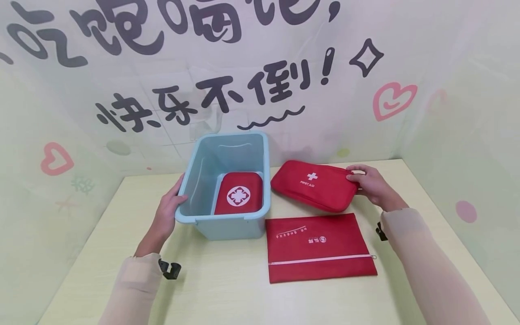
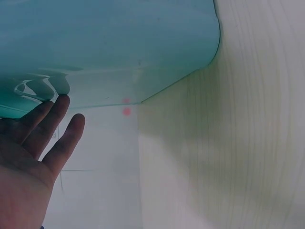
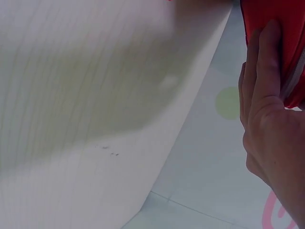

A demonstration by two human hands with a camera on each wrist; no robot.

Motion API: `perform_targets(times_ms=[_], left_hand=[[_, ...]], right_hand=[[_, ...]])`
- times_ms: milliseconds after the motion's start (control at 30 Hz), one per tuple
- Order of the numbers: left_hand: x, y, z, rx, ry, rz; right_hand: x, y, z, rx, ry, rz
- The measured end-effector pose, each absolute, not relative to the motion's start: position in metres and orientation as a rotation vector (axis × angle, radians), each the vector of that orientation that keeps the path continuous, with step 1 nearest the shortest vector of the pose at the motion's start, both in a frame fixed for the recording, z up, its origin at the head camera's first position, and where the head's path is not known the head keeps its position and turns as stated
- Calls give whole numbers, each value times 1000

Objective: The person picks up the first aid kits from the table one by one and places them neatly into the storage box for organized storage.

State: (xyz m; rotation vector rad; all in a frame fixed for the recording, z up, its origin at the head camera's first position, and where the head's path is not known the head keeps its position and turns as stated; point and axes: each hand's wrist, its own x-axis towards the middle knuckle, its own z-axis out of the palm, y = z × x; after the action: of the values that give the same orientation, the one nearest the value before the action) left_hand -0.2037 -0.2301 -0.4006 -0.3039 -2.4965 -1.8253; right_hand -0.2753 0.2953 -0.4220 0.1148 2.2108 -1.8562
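"Pouch (image 1: 312, 186), red, marked FIRST AID: where do you find it?"

"Right of centre in the head view, a little below mid-height, its right end in the grasp of the right hand (image 1: 371, 184). Whether its underside touches the table (image 1: 221, 280), I can't tell."

"And the left hand (image 1: 164, 211)?"

"Left of centre, grasping the left rim of the blue bin (image 1: 229, 225), thumb over the edge. In the left wrist view, fingertips (image 2: 62, 99) meet the bin's outer side, at the left of the frame."

"Anything inside?"

"A red case (image 1: 243, 180) with a white cross emblem (image 1: 238, 196), near the middle of the frame."

"Nearer the viewer than the pouch?"

"A flat red zip bag (image 1: 321, 246) on the table, lower right of centre."

"Further out?"

"A pale wall (image 1: 345, 113), black lettering (image 1: 221, 97) across the upper frame, pink hearts (image 1: 378, 108) at left and right."
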Motion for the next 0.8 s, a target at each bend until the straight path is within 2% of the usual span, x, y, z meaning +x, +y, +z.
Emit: perform_targets(times_ms=[367,800], left_hand=[[-203,-230,-399,-300,-2510,-1818],[-203,-230,-397,-298,-2524,-1813]], right_hand=[[-271,297,-418,123,2146,-1896],[-264,299,-388,95,1974,-2146]])
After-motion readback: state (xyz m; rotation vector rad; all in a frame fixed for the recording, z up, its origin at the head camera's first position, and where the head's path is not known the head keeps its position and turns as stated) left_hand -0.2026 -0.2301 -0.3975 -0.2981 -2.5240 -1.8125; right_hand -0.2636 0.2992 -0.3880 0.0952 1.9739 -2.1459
